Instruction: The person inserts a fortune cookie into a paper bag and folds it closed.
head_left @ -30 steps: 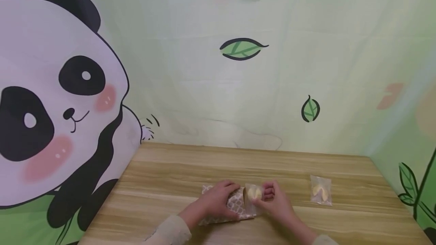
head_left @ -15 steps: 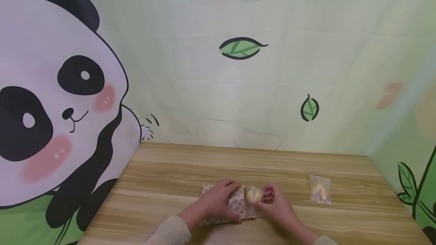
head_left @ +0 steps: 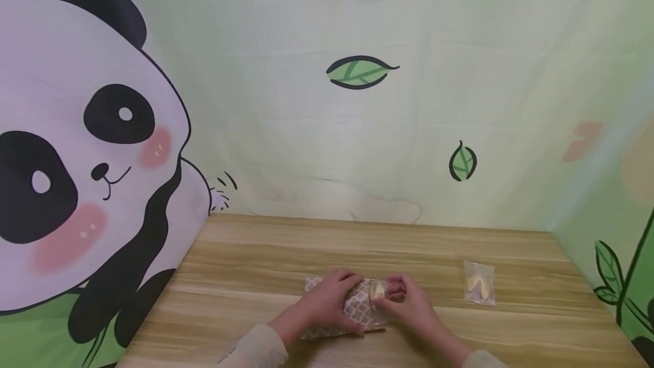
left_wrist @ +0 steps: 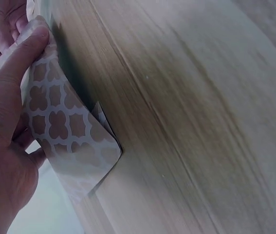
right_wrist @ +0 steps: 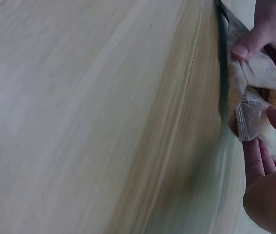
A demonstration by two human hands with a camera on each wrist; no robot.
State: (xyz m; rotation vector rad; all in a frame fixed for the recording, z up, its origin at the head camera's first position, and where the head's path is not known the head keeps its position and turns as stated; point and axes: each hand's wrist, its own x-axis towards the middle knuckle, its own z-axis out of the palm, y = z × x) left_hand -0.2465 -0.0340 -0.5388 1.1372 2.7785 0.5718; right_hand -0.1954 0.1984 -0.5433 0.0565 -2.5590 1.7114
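My left hand [head_left: 329, 302] grips a brown paper bag [head_left: 359, 304] with a white lattice pattern, fingers over its far edge and thumb along the near one. The bag lies on its side, its mouth facing right. A fortune cookie in a clear wrapper [head_left: 378, 291] is partly inside that mouth, and the bag hides its left part. My right hand [head_left: 411, 302] pinches the wrapper's right side between thumb and fingers. In the right wrist view, the crimped end of the wrapper [right_wrist: 248, 119] shows at the bag's gaping mouth. The left wrist view shows the bag's folded bottom corner [left_wrist: 96, 151].
A second wrapped fortune cookie [head_left: 478, 284] lies farther right on the wooden table [head_left: 245, 260]. Behind the table hangs a green backdrop [head_left: 286, 141] printed with leaves and a panda.
My right hand has moved a little left, carrying the wrapped fortune cookie partly into the bag's mouth. The left hand keeps its grip on the bag.
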